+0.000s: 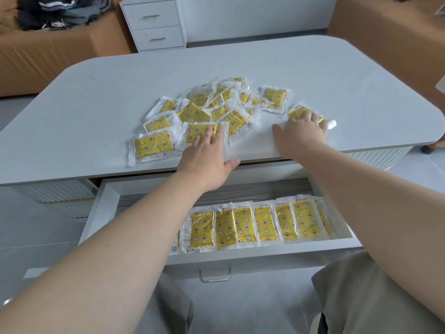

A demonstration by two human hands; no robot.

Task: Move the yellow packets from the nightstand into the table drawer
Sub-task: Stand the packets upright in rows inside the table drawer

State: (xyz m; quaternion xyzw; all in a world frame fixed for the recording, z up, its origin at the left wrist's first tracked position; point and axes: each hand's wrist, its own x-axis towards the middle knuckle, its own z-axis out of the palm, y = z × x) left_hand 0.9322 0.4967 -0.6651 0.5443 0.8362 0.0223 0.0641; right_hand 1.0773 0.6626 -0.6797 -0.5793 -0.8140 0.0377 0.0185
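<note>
Bare forearms are seen reaching from the bottom edge of the head view toward the bench (313,68). At about 12 o'clock from the left forearm, the left hand (207,157) is laid flat, fingers spread, on a yellow packet (201,133) at the near edge of the pile; nothing is gripped, only pressed from above. At 2 o'clock from it, the right hand (301,133) is likewise spread palm down, its fingertips resting on a lone packet (299,111) lying apart from the rest, toward 3 o'clock of the heap. Whether that packet is pinched cannot be told.

Between and beyond the hands, at 12 o'clock, a loose pile of yellow packets (216,104) is scattered on the bench, many overlapping, with one larger-looking packet (153,147) lying at the pile's 8 o'clock edge.

Below the hands, at 6 o'clock, the table drawer (106,203) is pulled open, and a row of packets (265,222) is laid side by side along its front, slightly overlapping. A metal handle (215,276) is fixed on the drawer front. At 11 o'clock, far behind the bench, a white nightstand (154,22) with two drawers is seen, beside a brown sofa (36,56) with dark clothes heaped on it.
</note>
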